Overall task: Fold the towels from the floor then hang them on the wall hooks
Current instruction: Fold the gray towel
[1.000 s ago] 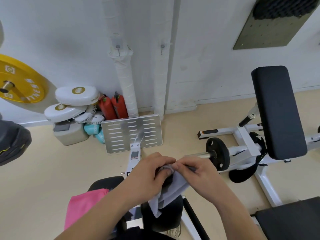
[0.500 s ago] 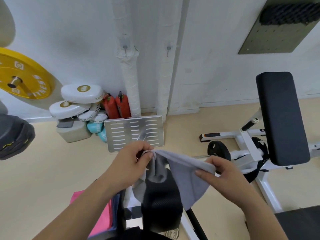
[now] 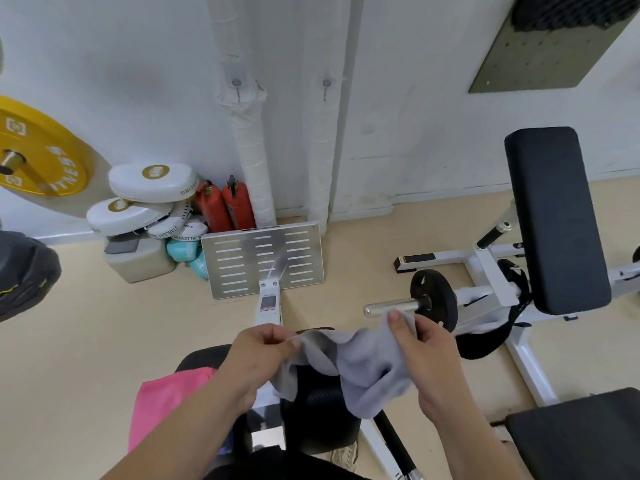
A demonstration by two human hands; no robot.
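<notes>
**Grey cloth spread between two hands, hooks bare**

Grey is the towel [image 3: 360,368] I am working on. It hangs in the air on the near side of the slotted metal plate [image 3: 242,265], between that plate and me. My left hand [image 3: 258,355] pinches one upper corner between thumb and fingertips. My right hand [image 3: 427,355] grips the other corner, with the thumb lying along the top edge.

I judge the corners are held apart so the cloth opens and its edges can be matched for a fold. The middle sags, so it is not pulled taut. It hangs over the black seat pad [image 3: 318,410], near of the plate, which would keep it off the floor.

The pink towel [image 3: 162,403] lies near-left of the plate on the same pad, just beside my left forearm. I take it to be waiting its turn.

The two wall hooks are high on the wall beyond the plate, one [image 3: 236,83] above its middle and the other [image 3: 325,85] above its right edge. Nothing hangs on either, so the hanging is not yet done.

Several things I cannot read:
- The right fingers are behind the cloth, and the lower hem bunches under that palm, so I cannot count the layers.
- My left forearm covers part of the pink towel, so I cannot tell whether it is folded.
- The hooks are too small for me to make out their shape.
- Far left of the plate, a dark shape is cut off by the frame edge, and I cannot name it.
</notes>
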